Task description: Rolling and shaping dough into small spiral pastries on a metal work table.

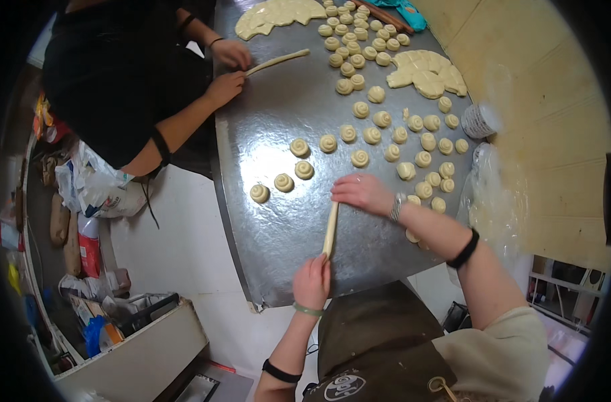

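Observation:
A thin dough strip stretches between my two hands over the metal worktable. My left hand, a green bangle at its wrist, pinches the strip's near end at the table's front. At the far end, the fingers of my right hand lie flat and together on the strip; whether they grip it is unclear. Coiled dough rolls are spread beyond and to the right of my right hand. Two flat slabs of cut dough, one at the back and one at the right, rest on the table.
Across the table at the left, a co-worker's hands hold another dough strip. A wooden rolling pin and a teal bag lie at the far edge. A white tub and clear plastic film are beside the right wall.

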A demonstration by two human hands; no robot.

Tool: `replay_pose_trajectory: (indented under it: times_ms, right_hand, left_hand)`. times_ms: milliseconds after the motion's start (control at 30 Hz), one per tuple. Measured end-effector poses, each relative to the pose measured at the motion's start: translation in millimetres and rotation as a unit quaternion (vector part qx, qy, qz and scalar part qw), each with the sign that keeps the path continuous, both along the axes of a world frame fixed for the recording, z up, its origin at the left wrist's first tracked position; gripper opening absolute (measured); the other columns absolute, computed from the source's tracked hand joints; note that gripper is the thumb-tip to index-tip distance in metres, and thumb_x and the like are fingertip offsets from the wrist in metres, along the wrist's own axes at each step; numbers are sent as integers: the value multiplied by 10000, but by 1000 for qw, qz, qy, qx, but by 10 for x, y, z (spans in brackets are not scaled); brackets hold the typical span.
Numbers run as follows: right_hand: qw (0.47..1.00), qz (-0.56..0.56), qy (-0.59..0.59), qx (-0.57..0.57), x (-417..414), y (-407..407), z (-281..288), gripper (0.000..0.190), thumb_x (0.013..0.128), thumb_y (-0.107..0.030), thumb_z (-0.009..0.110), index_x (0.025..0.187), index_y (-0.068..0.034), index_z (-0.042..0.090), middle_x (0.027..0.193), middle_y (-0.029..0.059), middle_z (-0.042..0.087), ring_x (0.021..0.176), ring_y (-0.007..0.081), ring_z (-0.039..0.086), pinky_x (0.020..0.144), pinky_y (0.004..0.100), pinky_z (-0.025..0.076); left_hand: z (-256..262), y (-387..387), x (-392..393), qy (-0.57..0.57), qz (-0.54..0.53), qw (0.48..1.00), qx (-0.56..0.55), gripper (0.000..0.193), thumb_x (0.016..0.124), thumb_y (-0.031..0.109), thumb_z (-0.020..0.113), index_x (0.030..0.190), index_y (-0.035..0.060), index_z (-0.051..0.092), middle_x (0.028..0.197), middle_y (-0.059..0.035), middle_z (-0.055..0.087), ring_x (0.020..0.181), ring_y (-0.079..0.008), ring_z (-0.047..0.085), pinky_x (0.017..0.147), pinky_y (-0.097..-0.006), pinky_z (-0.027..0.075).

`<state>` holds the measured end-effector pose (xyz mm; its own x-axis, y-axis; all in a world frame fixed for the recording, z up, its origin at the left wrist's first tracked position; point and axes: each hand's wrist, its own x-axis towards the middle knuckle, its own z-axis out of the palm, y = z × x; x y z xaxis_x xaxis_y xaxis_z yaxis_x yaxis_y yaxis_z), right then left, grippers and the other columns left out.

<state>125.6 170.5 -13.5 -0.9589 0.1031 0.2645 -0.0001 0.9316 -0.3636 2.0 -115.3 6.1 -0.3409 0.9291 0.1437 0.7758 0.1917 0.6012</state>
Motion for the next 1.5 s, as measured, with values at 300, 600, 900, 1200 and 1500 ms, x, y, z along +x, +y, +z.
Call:
replay_pose_trajectory:
  times_ms: [300, 600, 900, 1200, 1500]
  right_hand:
    - [991, 33, -127, -4, 33, -377, 415, 707, 942, -397, 624, 1534, -79, 406, 1636, 97, 352, 1530, 245, 296, 1260, 465, 232]
    - [987, 79, -138, -14, 242, -899, 293, 739, 941, -483, 604, 1535, -90, 410, 1629, 82, 360, 1524, 231, 305, 1257, 478, 231]
    - [986, 108, -90, -89, 354, -1328, 287, 616, 968, -420, 599, 1452, -50, 510, 1557, 127, 447, 1463, 262, 397, 1234, 474, 283]
    - [981, 65, -149, -101, 581, -2063, 144, 759, 915, -489, 590, 1497, -29, 431, 1624, 108, 352, 1501, 245, 332, 1241, 392, 278]
    - [940, -102, -300, -130, -90, -997, 515, 653, 936, -437, 630, 1456, -66, 497, 1601, 161, 372, 1509, 312, 315, 1231, 446, 275]
  left_hand:
    - [-17, -90, 133, -3, -3, 998, -61, 171, 935, 211, 705, 1055, 91, 684, 837, -104, 615, 684, -316, 641, 586, -435, 512]
    - [-48, -269, 189, 27, -47, 996, -67, 193, 925, 200, 704, 1069, 73, 682, 810, -106, 581, 647, -308, 619, 551, -441, 497]
    - [-57, -486, 192, 40, -116, 989, -79, 336, 892, 178, 719, 1202, 70, 648, 774, -106, 579, 657, -317, 600, 555, -441, 469]
    - [36, -676, 11, 3, -190, 980, -54, 204, 877, 160, 726, 1072, 105, 712, 754, -69, 588, 620, -284, 592, 562, -428, 466]
    - [168, 199, -359, -161, 77, 984, 6, 142, 931, 127, 713, 1050, 51, 725, 875, -140, 683, 759, -315, 669, 665, -404, 517]
